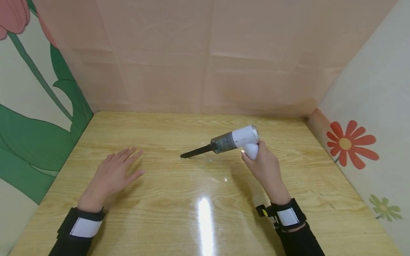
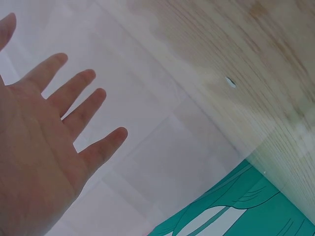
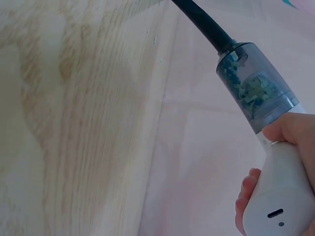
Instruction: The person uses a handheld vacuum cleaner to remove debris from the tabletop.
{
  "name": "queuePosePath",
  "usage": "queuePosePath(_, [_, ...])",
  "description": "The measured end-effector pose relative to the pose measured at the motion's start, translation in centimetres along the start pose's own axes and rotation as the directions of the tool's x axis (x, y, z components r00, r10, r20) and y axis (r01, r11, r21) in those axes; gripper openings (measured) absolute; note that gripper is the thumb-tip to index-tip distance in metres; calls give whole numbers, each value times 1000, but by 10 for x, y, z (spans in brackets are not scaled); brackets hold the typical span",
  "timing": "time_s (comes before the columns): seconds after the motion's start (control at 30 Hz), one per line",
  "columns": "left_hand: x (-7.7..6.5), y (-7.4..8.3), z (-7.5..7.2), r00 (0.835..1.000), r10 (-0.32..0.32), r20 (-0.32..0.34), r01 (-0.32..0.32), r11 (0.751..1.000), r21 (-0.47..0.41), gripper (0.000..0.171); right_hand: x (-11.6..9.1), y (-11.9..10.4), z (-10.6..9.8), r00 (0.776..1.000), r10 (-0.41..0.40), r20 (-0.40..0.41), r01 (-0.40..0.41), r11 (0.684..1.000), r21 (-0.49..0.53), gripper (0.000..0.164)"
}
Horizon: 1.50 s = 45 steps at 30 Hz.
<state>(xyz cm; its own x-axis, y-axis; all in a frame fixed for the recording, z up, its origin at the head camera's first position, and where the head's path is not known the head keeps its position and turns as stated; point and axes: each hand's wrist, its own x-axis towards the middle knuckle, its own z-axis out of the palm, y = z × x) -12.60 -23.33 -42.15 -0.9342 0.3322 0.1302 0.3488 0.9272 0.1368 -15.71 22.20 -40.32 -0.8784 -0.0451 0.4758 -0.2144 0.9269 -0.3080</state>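
Observation:
My right hand (image 1: 266,165) grips the white handle of a handheld vacuum cleaner (image 1: 245,137). Its narrow black nozzle (image 1: 196,152) points left and slopes down toward the wooden table, its tip close over the surface. In the right wrist view, the see-through dust cup (image 3: 256,83) holds bluish-green scraps. Small bits (image 1: 210,160) lie scattered on the table near the nozzle. My left hand (image 1: 112,174) hovers over the table's left side, its fingers straight and spread, holding nothing.
The wooden table (image 1: 153,220) runs back to a pinkish sheet (image 1: 205,64) hung behind it. A wall with green leaves (image 1: 35,138) stands on the left, and one with a red flower (image 1: 347,142) on the right. A bright light reflection (image 1: 205,224) shows near the front.

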Motion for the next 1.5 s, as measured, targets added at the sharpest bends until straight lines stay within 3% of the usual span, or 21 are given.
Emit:
queuePosePath(0.63, [-1,2,4,1000,11,-8,-11,1000,0,68,-1,-3,-9,999,-1,-35,1,1000,17,57])
queuePosePath(1.27, [6,9,1,999,43,-2,-43,999,-8,68,-2,-7,-8,994,-94,-49,94,996,-3,54])
queuePosePath(1.5, [7,13,2,999,43,-1,-43,999,-20,69,-4,-3,-15,998,-56,-26,55,998,-26,56])
